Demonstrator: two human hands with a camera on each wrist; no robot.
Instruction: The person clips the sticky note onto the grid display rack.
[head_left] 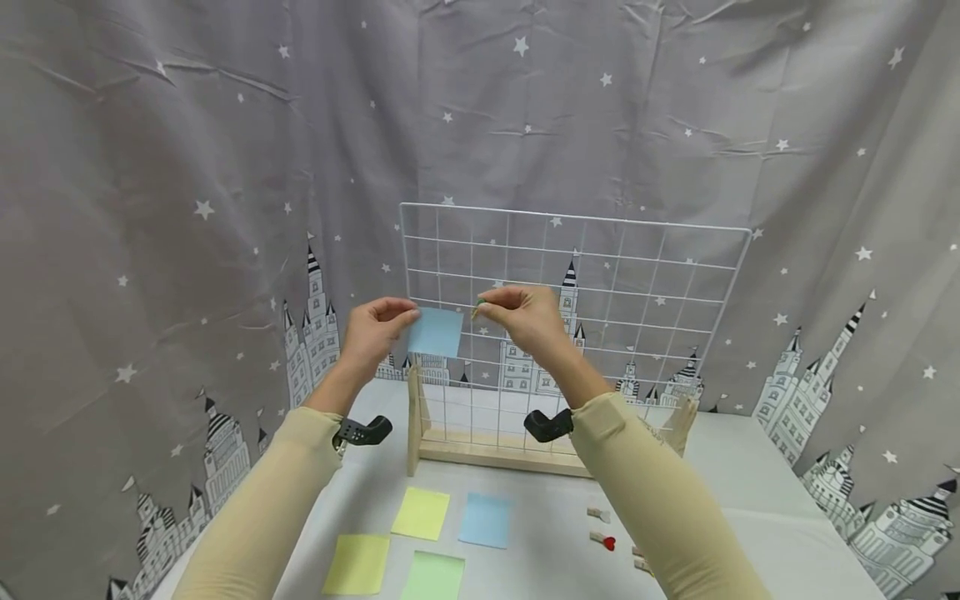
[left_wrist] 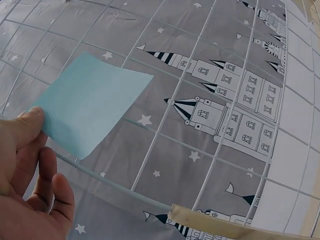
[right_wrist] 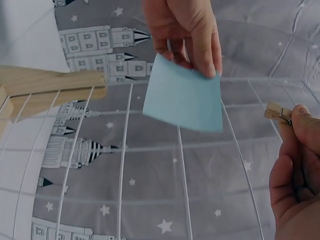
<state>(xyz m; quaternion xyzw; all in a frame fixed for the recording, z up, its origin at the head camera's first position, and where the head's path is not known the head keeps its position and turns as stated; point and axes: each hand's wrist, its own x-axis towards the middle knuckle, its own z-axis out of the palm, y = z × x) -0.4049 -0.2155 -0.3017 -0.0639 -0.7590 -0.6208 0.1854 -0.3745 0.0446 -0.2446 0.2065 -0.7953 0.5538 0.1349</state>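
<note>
A blue paper note [head_left: 437,332] hangs before the left part of a white wire grid [head_left: 600,292]. My left hand [head_left: 372,333] pinches its edge between thumb and fingers. In the left wrist view, the note [left_wrist: 95,102] is slightly curved in front of the grid wires. To its right, my right hand [head_left: 527,318] pinches a small wooden clothespin [right_wrist: 278,113] between thumb and fingertip, apart from the note. In the head view, something green shows at those fingertips. Whether the note touches the grid I cannot tell.
Yellow notes [head_left: 421,512], a blue note [head_left: 484,520] and a green note [head_left: 433,576] lie on the white table. Several clothespins lie to the right, one with a red heart [head_left: 602,540]. The grid stands on a wooden base [head_left: 502,457], before a grey starry curtain [head_left: 480,100].
</note>
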